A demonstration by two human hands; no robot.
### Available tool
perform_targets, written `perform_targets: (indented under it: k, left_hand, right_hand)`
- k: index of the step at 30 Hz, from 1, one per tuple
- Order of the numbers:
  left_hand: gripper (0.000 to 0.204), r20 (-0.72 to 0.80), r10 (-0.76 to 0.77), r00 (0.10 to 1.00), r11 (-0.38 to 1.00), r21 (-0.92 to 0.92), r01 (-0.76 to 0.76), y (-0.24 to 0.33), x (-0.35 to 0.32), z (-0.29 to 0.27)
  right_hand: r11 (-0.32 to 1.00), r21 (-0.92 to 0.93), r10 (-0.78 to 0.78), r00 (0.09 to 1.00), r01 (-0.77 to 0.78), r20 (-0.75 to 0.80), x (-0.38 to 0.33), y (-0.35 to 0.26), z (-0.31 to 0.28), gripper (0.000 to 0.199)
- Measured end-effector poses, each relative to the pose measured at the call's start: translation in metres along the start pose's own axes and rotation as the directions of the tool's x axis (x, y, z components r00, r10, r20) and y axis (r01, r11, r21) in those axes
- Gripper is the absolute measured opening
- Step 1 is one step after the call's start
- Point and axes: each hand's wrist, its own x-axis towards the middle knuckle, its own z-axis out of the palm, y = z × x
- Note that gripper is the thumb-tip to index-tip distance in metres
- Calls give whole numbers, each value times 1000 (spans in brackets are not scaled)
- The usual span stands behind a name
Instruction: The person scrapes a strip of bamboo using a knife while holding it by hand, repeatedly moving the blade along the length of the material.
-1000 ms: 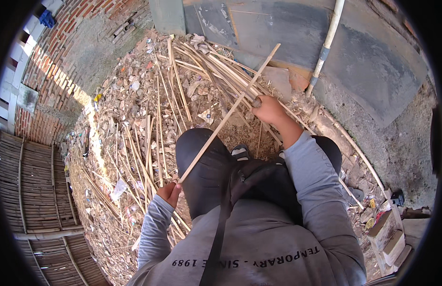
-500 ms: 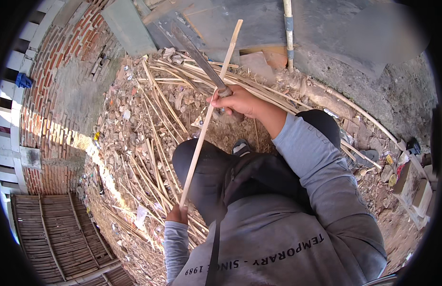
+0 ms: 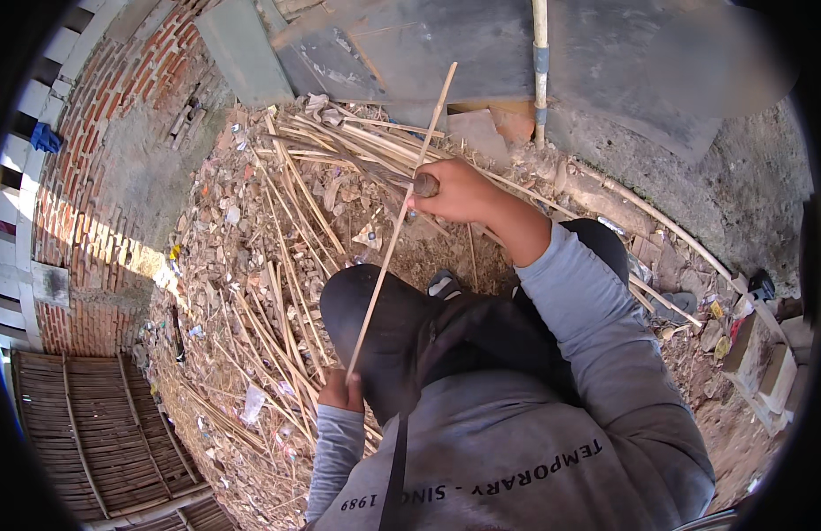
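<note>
My left hand [image 3: 341, 391] is closed around the lower end of a long, pale bamboo strip [image 3: 386, 257]. The strip slants up and away across my bent left knee, its far end free in the air. In my closed right hand [image 3: 463, 191] is the wooden handle [image 3: 425, 184] of a machete. Its dark blade points to the far left, partly lost against the bamboo strips on the ground. The right fingers lie against the upper part of the held strip; whether they also grip it is hard to see.
Bamboo strips [image 3: 291, 319] lie scattered over rubble and litter at the left and ahead. A brick wall [image 3: 100, 203] stands at the left, above a slatted bamboo panel [image 3: 92, 434]. Ahead are grey boards [image 3: 428, 53] and an upright pipe [image 3: 540, 71]. Wooden blocks [image 3: 764, 372] sit at the right.
The machete has swung from pointing up and away to pointing left and lower. The bamboo strip looks thinner now, turned edge-on. My left hand has shifted slightly right.
</note>
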Motion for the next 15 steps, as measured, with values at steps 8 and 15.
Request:
perform_targets:
  k: [8, 15]
  left_hand:
    - [37, 72, -87, 994, 996, 34, 85, -9, 0, 11]
    - [33, 40, -148, 988, 984, 109, 143, -21, 4, 22]
  right_hand:
    - [886, -456, 189, 826, 91, 531, -20, -37, 2, 25]
    - [947, -296, 239, 894, -128, 378, -2, -4, 14, 30]
